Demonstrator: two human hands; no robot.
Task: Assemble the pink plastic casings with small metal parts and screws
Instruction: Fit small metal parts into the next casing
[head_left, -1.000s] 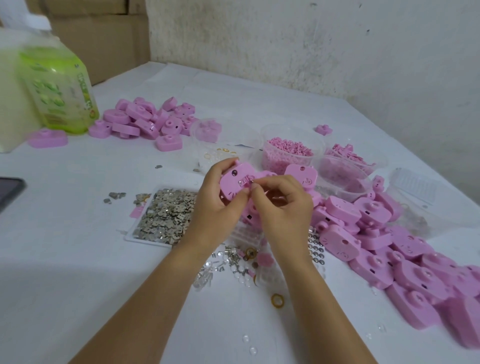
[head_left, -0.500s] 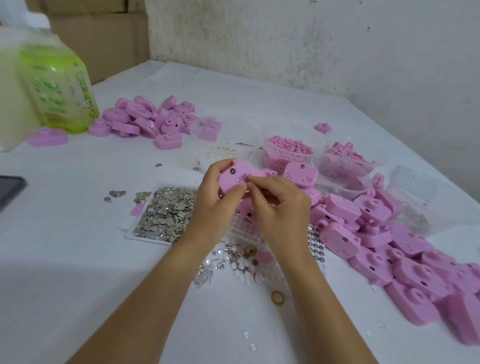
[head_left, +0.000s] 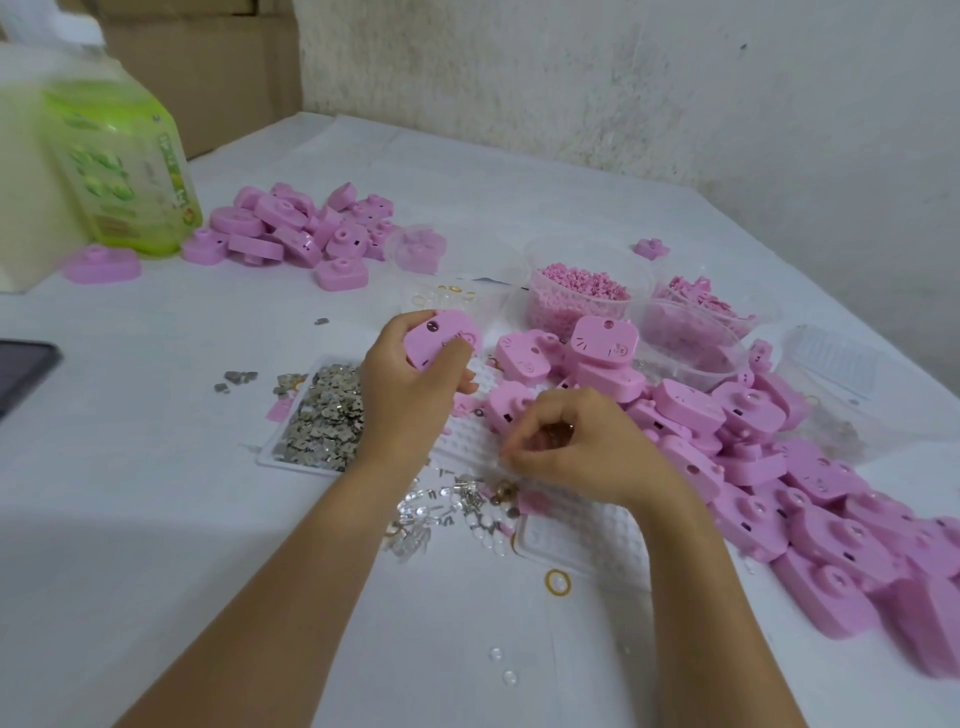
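Since a second ago the right hand (head_left: 576, 447) has dropped from the pink casing (head_left: 441, 340) to the white dimpled tray (head_left: 571, 535), fingers curled; can't tell if that grip has a part yet. Meanwhile the left hand (head_left: 410, 384) holds the casing just above the table (head_left: 156, 467). I'd keep it steady, hole side up.

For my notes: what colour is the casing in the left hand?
Casing: pink, head view.

Small piecework assembly workshop is indicated: table (head_left: 156, 415) is covered with white sheeting, pink casings (head_left: 831, 519) are heaped in bulk, metal parts (head_left: 322, 410) are kept in a tray, clear tubs (head_left: 576, 291) are filled with pink bits, cardboard boxes (head_left: 208, 67) are stacked by a rough plaster wall (head_left: 623, 78).
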